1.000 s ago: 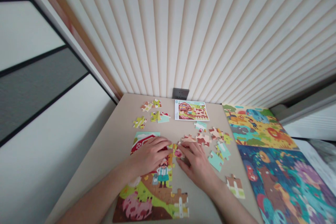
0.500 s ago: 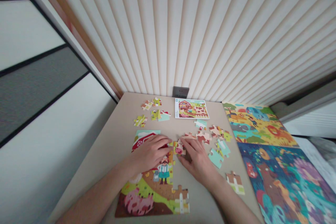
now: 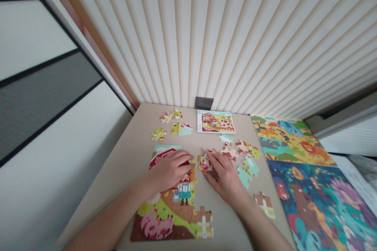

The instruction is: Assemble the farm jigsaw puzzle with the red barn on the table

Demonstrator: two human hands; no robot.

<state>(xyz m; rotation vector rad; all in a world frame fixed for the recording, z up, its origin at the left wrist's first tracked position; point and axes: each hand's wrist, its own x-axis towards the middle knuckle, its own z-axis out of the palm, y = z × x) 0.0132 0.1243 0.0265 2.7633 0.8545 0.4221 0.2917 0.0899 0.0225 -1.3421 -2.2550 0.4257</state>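
A partly joined farm jigsaw puzzle (image 3: 165, 208) lies on the table, showing a red barn, a farmer and a pink pig. My left hand (image 3: 169, 171) rests flat across its upper part, fingers stretched out and covering some of the barn. Just right of the joined part, my right hand (image 3: 226, 176) has its fingertips on a puzzle piece (image 3: 204, 162) with a cow's face. A narrow gap separates that piece from the joined part. Close beyond the right fingers lie loose brown-and-white cow pieces (image 3: 229, 153). A fence piece (image 3: 204, 219) juts from the puzzle's lower right.
A picture card (image 3: 216, 122) of the farm lies near the wall. Loose pieces (image 3: 159, 135) are at the back left, and pale blue ones (image 3: 244, 176) at the right. A loose fence piece (image 3: 265, 204) sits near the right edge, beside two animal puzzles (image 3: 294, 141).
My right hand has shifted slightly right with the cow-face piece, widening the space between it and the joined puzzle. My left hand stays on the puzzle.
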